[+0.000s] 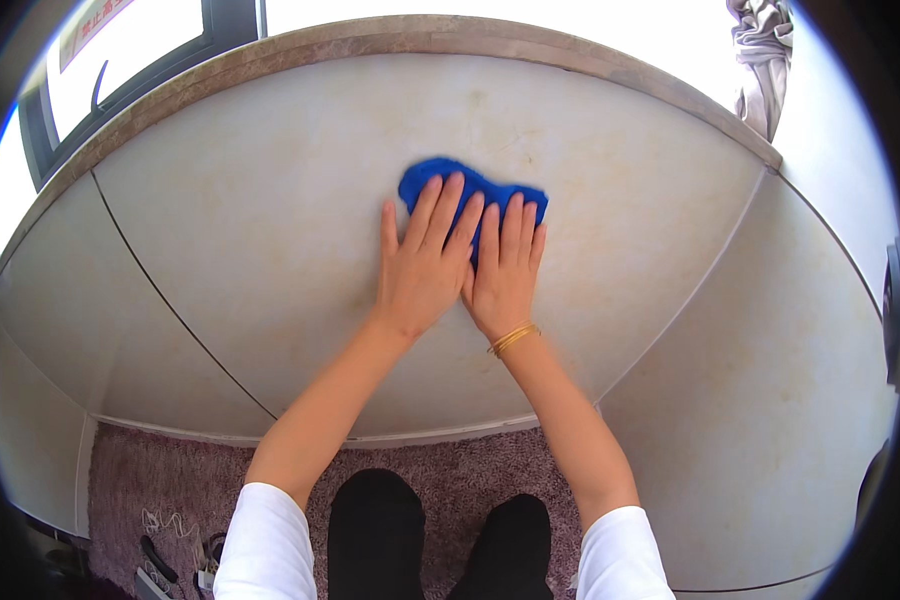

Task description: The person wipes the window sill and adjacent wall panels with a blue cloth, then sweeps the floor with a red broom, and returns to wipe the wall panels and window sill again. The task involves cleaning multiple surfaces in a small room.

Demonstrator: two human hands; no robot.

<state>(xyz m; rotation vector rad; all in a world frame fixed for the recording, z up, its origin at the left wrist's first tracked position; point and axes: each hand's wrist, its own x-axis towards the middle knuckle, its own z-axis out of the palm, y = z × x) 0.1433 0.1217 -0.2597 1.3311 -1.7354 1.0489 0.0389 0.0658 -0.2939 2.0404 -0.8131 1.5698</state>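
Note:
A blue cloth (438, 171) lies bunched flat against a pale, yellow-stained tiled wall panel (285, 247) below a window. My left hand (429, 259) presses on its left part, fingers spread and the thumb side against the other hand. On the cloth's right part, my right hand (506, 274) lies flat with its fingers close together, a thin gold bracelet (514, 339) at the wrist. Both hands hold the cloth to the panel, and their palms hide its lower part.
A brown stone sill (435, 36) runs along the panel's top. Purple carpet (450, 480) lies below, with a white cable (169, 520) and a black curved object (157, 559) at lower left. A window handle (99, 86) and gathered curtain (763, 67) flank the window.

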